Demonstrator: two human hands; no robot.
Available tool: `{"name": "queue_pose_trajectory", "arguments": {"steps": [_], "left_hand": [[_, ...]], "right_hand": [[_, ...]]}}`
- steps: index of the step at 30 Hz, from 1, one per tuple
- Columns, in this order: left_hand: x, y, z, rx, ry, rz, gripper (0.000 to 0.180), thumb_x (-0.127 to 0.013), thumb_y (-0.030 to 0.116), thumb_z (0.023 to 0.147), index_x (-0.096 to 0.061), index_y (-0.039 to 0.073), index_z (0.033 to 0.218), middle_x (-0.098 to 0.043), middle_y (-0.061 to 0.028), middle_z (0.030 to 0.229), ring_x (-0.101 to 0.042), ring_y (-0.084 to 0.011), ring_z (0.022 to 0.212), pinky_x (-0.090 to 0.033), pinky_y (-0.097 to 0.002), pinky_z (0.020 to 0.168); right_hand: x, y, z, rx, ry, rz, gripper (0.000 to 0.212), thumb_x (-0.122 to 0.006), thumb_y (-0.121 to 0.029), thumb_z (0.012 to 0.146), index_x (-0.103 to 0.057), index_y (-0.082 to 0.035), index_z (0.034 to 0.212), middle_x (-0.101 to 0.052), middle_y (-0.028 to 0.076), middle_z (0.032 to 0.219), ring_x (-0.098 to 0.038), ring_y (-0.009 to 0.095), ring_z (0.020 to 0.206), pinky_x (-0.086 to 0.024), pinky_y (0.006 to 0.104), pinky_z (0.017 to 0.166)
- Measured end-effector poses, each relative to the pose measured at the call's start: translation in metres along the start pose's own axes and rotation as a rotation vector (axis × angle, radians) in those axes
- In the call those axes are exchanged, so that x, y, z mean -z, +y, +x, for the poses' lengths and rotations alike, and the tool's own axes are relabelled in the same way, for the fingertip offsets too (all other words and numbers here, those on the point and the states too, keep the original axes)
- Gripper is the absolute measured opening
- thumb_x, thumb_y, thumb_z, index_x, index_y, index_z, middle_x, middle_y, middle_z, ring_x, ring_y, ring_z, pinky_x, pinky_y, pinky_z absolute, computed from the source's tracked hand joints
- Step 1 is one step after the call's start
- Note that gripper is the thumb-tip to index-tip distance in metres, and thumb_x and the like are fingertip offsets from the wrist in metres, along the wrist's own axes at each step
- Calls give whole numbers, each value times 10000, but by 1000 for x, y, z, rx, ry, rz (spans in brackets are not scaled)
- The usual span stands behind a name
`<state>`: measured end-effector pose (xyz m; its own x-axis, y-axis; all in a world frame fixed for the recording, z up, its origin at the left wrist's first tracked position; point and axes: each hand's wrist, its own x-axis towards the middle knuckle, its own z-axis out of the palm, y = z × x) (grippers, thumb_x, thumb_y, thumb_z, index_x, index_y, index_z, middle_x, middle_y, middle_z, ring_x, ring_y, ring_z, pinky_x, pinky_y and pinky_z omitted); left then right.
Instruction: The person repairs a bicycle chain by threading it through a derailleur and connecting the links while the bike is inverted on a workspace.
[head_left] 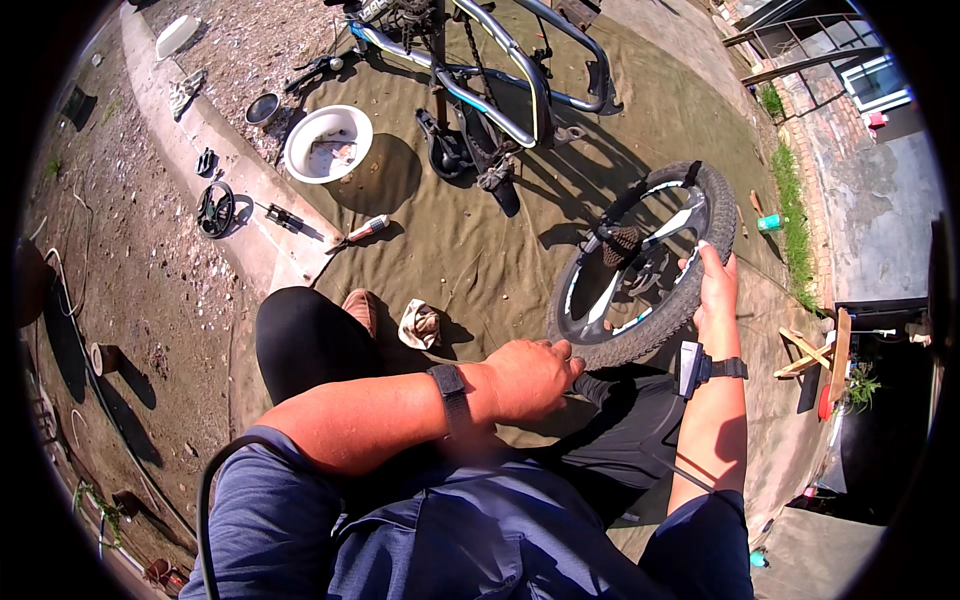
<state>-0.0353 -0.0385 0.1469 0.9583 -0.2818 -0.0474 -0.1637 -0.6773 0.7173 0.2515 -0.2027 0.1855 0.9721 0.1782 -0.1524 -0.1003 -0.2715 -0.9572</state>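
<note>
1. Head view: a person is working outdoors, with both hands meeting a bicycle wheel (645, 272) in front of the body and a little to the right, just beyond the right leg. Below it, a green ground cloth (430, 260) is spreading out; whether the wheel is touching it, I cannot tell.

2. The right hand (717, 285) is clamping the tyre (715, 215) at the wheel's right side, fingers wrapping around the edge. The left hand (532, 380) is touching the tyre's lower left edge with bent fingers; its underside is hiding, so I cannot tell whether it is gripping.

3. The wheel is probably going to feel moderately heavy and stiff, while the knobbly tyre should be giving good grip. Opposite sides of the tyre are offering the best holds; the toothed sprockets (622, 247) may be greasy and sharp.

4. The wheel is tilting, showing its white spokes (672, 226). Its long axis in this view is running from lower left to upper right, and its sprocket side is pointing up and left, roughly toward the bike frame (510, 50).

5. Farther left, a white basin (303, 155), a screwdriver (369, 228) and a crumpled rag (420, 325) are lying well apart from the wheel.
</note>
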Motion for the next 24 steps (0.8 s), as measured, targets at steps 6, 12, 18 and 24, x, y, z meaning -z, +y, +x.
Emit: {"name": "queue_pose_trajectory", "arguments": {"steps": [6, 12, 18, 24], "left_hand": [[-2, -1, 0, 1, 2, 10, 474, -737, 290, 842, -602, 10, 1200, -622, -208, 1107, -662, -369, 1027, -558, -458, 844], [1, 1, 0, 7, -8, 18, 475, -735, 293, 844, -601, 5, 1197, -622, -207, 1100, -664, -368, 1022, -557, -457, 845], [1, 0, -1, 19, -20, 10, 480, -742, 282, 837, -581, 16, 1202, -613, -205, 1105, -661, -378, 1016, -555, -464, 839], [0, 0, 1, 30, -41, 1, 504, -752, 268, 832, -540, 57, 1237, -598, -192, 1134, -650, -390, 1029, -544, -474, 847]], "right_hand": [[-2, -2, -2, -4, -1, -2, 329, -692, -247, 919, -546, -85, 1165, -624, 57, 855, -690, 192, 668, -541, 333, 498], [-1, 0, 1, 3, -2, -3, 333, -694, -248, 918, -544, -82, 1164, -622, 56, 861, -688, 192, 665, -540, 335, 501], [-3, 2, 0, 2, 0, 7, 337, -694, -246, 917, -542, -81, 1169, -623, 58, 861, -688, 196, 664, -541, 337, 502], [0, 3, 1, 2, -2, 35, 338, -727, -230, 888, -544, -86, 1133, -622, 65, 868, -671, 200, 674, -524, 340, 515]]}}
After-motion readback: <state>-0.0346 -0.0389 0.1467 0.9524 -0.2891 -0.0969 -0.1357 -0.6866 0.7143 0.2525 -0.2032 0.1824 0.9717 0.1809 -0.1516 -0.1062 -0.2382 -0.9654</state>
